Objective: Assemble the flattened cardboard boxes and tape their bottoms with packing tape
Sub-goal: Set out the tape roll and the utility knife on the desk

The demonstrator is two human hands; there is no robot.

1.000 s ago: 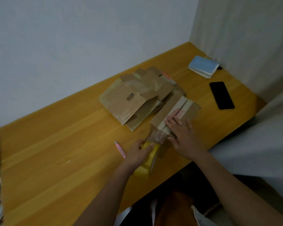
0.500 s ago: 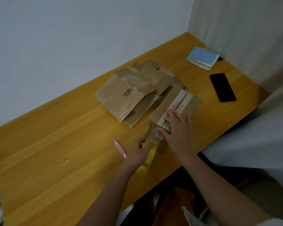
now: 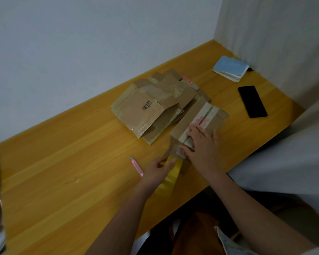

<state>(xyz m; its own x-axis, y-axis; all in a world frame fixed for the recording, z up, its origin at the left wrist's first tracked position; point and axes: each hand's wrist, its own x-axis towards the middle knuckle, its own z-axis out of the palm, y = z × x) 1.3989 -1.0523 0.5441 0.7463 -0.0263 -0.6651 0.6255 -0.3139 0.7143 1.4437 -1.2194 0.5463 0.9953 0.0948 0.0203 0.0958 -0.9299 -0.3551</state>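
Long yellow-orange wooden counter (image 3: 63,172) runs diagonally from lower left of the frame to upper right, set against pale walls. Pile of flattened brown cardboard boxes (image 3: 155,109) at centre frame, top sheet showing a black barcode and glossy old tape. Just right of the pile, touching it, an assembled oblong brown cardboard box (image 3: 193,115) with pale flaps and red print on its upward face, lying at centre right. Right hand (image 3: 201,144) spread flat, palm down, pressing the near end of that box; fingers open, not gripping. Left hand (image 3: 157,168) below centre, fingers curled around a yellowish roll of clear packing tape (image 3: 170,173), gripping it at the counter's near edge; a strip of tape stretches from the roll up to the box end under the right hand. Blue-covered notebook (image 3: 230,68) in the upper right corner. Black smartphone (image 3: 252,101) lies flat, below the notebook, apart from the box. Small pink utility knife (image 3: 136,166) just left of the left hand.
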